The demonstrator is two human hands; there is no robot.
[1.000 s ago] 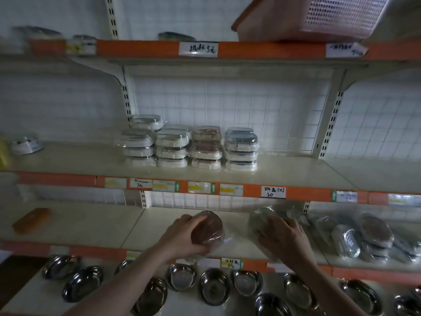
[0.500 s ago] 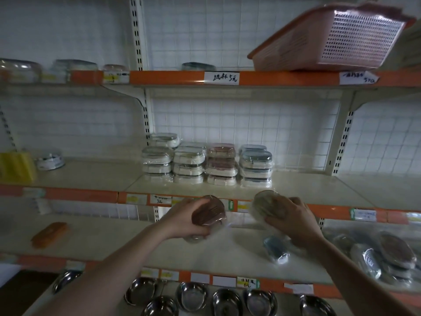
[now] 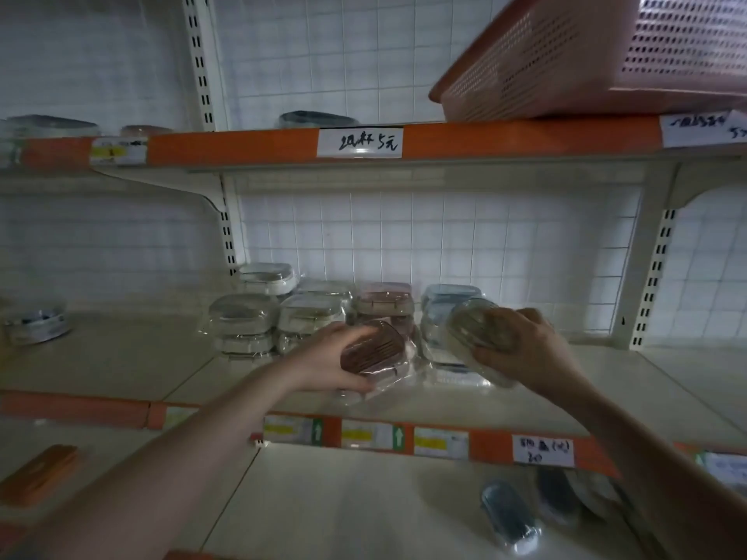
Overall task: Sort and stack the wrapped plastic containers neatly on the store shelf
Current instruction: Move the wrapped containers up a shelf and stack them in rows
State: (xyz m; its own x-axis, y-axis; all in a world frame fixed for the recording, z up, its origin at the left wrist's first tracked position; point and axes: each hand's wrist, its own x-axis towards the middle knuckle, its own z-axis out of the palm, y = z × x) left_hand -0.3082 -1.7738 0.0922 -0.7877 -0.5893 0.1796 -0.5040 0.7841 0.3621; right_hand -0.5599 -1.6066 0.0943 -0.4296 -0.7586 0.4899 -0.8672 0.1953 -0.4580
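1. Wrapped plastic containers: a block of clear-wrapped lidded boxes (image 3: 319, 317) already sits stacked in short columns at frame centre, on the cream middle shelf (image 3: 121, 357) against the white tiled wall (image 3: 444, 236).
2. Left hand (image 3: 323, 361) curls its fingers round a brown ribbed-lid wrapped container (image 3: 374, 351), low over the shelf just in front of the stacks; touching the shelf or not, cannot tell.
3. Right hand (image 3: 525, 349) grips an olive-lidded wrapped container (image 3: 481, 331), tilted, right beside the rightmost column.
4. Progress: partway, judging by the layout. Several columns built, these two not yet placed.
5. Left to do: loose wrapped pieces (image 3: 513, 519) lie on the lower shelf at bottom right, blurred; likely more to sort.
6. Surface: shelf fronts carry orange strips (image 3: 242, 145) with price labels, one handwritten white tag (image 3: 359, 142) at upper centre.
7. Room: pink perforated plastic basket (image 3: 606, 54) at upper right on the top shelf; an orange flat object (image 3: 38, 472) at lower left; dim light.
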